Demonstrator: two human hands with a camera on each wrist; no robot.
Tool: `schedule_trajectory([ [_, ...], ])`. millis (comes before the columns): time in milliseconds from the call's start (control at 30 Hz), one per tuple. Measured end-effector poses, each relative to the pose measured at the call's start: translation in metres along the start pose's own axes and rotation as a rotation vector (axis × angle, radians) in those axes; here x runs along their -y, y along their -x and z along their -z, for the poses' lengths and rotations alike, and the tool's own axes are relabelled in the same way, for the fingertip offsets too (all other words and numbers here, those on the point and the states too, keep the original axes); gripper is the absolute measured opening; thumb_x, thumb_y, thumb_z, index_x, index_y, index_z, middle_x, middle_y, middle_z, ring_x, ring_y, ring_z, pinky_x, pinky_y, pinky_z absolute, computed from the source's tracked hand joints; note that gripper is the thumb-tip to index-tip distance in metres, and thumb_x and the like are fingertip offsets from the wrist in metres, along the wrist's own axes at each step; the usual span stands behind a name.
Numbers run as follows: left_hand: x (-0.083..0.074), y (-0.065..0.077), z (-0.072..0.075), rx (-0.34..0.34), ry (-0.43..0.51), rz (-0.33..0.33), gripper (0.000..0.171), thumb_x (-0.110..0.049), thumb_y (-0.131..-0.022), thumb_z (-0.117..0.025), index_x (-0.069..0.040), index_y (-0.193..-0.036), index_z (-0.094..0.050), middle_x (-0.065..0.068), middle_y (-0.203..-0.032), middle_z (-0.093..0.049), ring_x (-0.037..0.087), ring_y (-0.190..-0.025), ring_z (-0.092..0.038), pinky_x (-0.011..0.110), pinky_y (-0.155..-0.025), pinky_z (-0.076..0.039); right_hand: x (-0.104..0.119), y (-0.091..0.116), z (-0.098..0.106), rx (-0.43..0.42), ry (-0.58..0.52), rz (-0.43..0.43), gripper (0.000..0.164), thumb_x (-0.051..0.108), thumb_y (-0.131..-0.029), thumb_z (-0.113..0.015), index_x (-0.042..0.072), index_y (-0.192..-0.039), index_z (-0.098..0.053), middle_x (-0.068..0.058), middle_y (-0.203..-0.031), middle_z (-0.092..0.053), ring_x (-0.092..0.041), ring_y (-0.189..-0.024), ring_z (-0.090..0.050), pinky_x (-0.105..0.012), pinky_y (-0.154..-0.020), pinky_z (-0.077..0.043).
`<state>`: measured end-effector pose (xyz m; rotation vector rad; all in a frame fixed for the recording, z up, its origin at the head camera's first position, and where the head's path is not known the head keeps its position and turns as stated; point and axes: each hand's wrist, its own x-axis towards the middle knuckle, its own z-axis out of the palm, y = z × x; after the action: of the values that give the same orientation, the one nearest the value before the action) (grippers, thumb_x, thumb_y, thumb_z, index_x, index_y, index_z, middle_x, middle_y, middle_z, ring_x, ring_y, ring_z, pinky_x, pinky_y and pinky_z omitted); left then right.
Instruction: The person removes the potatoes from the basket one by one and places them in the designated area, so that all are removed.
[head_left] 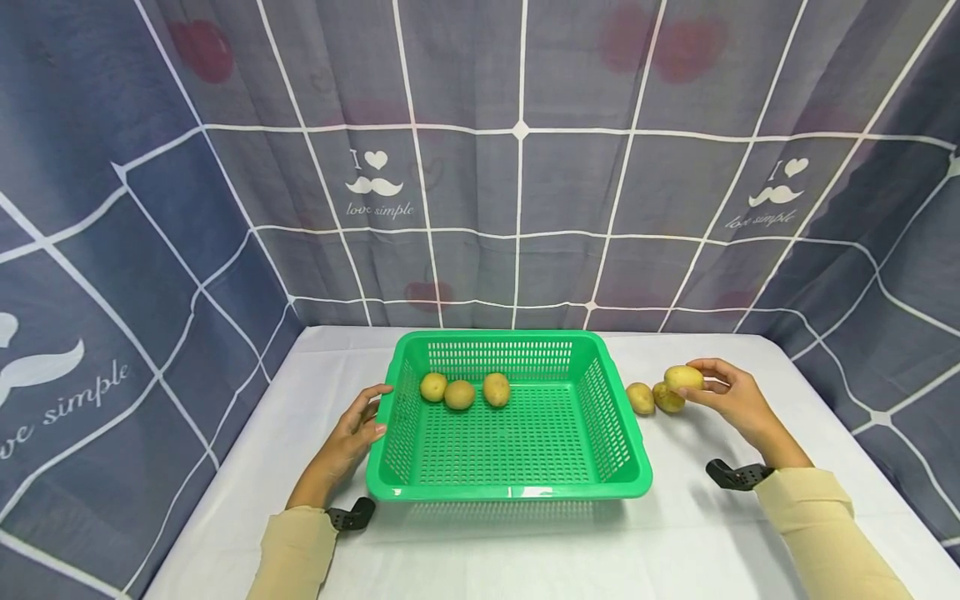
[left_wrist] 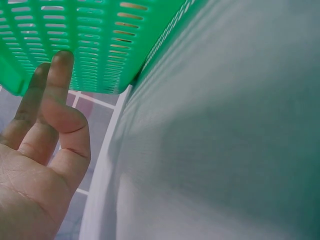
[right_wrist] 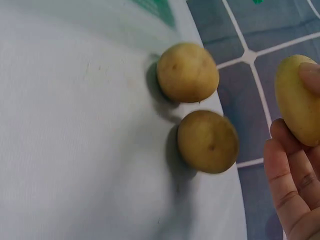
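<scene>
My right hand (head_left: pixel 731 398) pinches a yellow potato (head_left: pixel 684 377) between thumb and fingers, raised off the table to the right of a green plastic basket (head_left: pixel 510 492). Two more potatoes lie on the cloth just left of that hand: one potato (right_wrist: pixel 188 73) nearer the basket, the other potato (right_wrist: pixel 208 142) beside it. Inside the basket, three potatoes (head_left: pixel 460 394) sit toward the back left. At the basket's left side my left hand (head_left: pixel 352 433) rests its fingertips against the outer wall, fingers mostly straight, as the left wrist view shows.
A white cloth (head_left: pixel 480 558) covers the table. Behind and at both sides hangs a grey-blue checked curtain (head_left: pixel 465 183) with white lines. Each wrist wears a black band, such as the right wristband (head_left: pixel 738 476).
</scene>
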<state>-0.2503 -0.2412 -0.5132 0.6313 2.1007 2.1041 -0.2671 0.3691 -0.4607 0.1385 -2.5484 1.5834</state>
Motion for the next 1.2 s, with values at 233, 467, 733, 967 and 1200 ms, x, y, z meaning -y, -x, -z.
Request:
schedule_trajectory([
  [233,0.002,-0.001,0.001,-0.002,-0.001,0.007,0.051,-0.017,-0.1,-0.056,-0.038,-0.146,-0.053,0.03,-0.149,-0.045,0.014,-0.126,-0.059,0.029,-0.102,-0.05,-0.014,-0.001,0.004,-0.025,0.042,-0.025,0.045,0.002,-0.094,-0.081,-0.012,-0.132,-0.06,0.028,-0.103,-0.061,0.008,-0.092,-0.063,-0.013,-0.078,-0.054],
  [467,-0.001,0.0,-0.001,0.006,0.003,0.009,0.051,-0.018,-0.1,-0.055,-0.041,-0.145,-0.053,0.041,-0.154,-0.037,0.013,-0.127,-0.058,0.028,-0.103,-0.049,-0.026,0.001,0.009,-0.053,0.12,-0.036,0.055,0.005,-0.097,-0.08,-0.017,-0.141,-0.055,0.034,-0.1,-0.062,0.013,-0.093,-0.057,-0.011,-0.076,-0.05],
  [733,-0.002,-0.001,-0.002,0.017,0.024,-0.019,0.049,-0.019,-0.101,-0.055,-0.041,-0.145,-0.054,0.042,-0.15,-0.038,0.014,-0.126,-0.059,0.029,-0.102,-0.051,-0.037,0.003,0.019,-0.07,0.148,-0.078,0.058,0.009,-0.099,-0.078,-0.019,-0.143,-0.052,0.029,-0.103,-0.064,0.017,-0.091,-0.056,-0.01,-0.075,-0.049],
  [967,0.001,-0.001,0.0,0.015,0.014,-0.032,0.044,-0.029,-0.104,-0.058,-0.041,-0.146,-0.055,0.026,-0.147,-0.049,0.013,-0.126,-0.059,0.029,-0.102,-0.051,-0.046,0.005,0.021,-0.064,0.146,-0.13,0.061,0.013,-0.099,-0.08,-0.018,-0.143,-0.051,0.027,-0.098,-0.065,0.015,-0.089,-0.057,-0.01,-0.075,-0.048],
  [1200,0.002,-0.002,0.002,0.037,0.027,-0.046,0.045,-0.027,-0.104,-0.056,-0.04,-0.147,-0.054,0.008,-0.142,-0.053,0.014,-0.125,-0.06,0.029,-0.102,-0.052,-0.049,0.006,0.019,-0.071,0.253,-0.141,0.058,0.013,-0.097,-0.081,-0.019,-0.138,-0.055,-0.024,-0.114,-0.074,0.018,-0.084,-0.053,-0.01,-0.072,-0.048],
])
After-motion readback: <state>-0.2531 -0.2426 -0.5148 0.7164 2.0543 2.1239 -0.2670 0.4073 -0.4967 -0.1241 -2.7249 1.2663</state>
